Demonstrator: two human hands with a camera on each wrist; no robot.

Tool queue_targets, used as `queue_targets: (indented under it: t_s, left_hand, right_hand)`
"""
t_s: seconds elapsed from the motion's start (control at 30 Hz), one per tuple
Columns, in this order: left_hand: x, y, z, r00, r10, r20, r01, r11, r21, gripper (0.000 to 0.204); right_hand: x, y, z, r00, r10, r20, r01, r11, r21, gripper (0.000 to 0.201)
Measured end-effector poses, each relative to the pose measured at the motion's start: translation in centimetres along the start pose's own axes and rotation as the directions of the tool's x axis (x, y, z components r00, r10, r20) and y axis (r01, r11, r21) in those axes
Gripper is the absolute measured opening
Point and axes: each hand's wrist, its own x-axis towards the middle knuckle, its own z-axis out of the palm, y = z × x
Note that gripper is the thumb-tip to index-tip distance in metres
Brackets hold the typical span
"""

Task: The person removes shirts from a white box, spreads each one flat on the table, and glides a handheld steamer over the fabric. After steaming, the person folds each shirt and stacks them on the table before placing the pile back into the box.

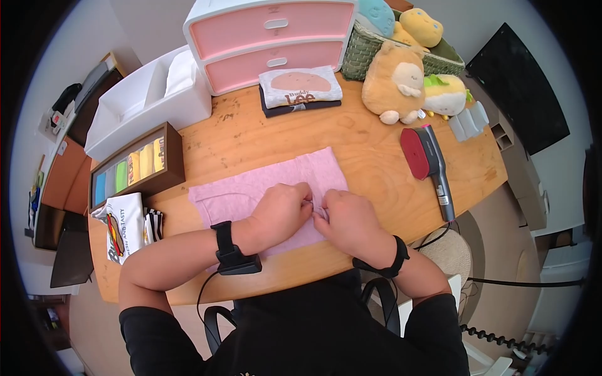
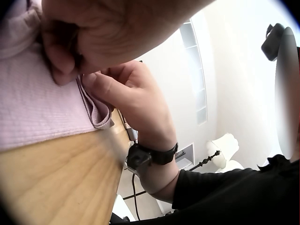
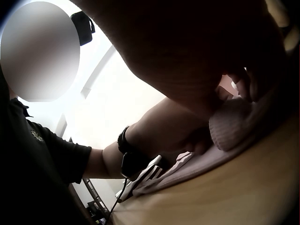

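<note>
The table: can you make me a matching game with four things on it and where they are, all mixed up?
Things:
1. pink cloth
2. red and black brush
3. rolled clothes
4. tan plush toy

Places:
A. in the brown box
B. in front of the woven basket
C. pinched by the left hand and right hand
D. near the table's right edge

Right pairs: 1-C, 2-D, 3-A, 4-B

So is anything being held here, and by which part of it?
Yes, the pink cloth: the left hand and right hand both pinch a gathered fold of it, close together, right of its middle in the head view.
</note>
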Motion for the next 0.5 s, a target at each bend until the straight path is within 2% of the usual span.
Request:
queue_targets:
  t_s: [0.23, 0.5]
  left_hand:
    - [0.2, -0.3, 0.4, 0.999, 0.014, -0.045, -0.015, 1.000, -0.023, 0.011]
    - [0.2, -0.2, 0.5, 0.999, -0.006, -0.049, 0.004, 1.000, -0.031, 0.014]
  right_hand:
    - [0.5, -1.2, -0.3, 0.998, 0.037, 0.045, -0.033, 0.996, -0.088, 0.021]
    - [0.6, -0.3, 0.2, 1.000, 0.005, 0.001, -0.005, 0.996, -0.085, 0.014]
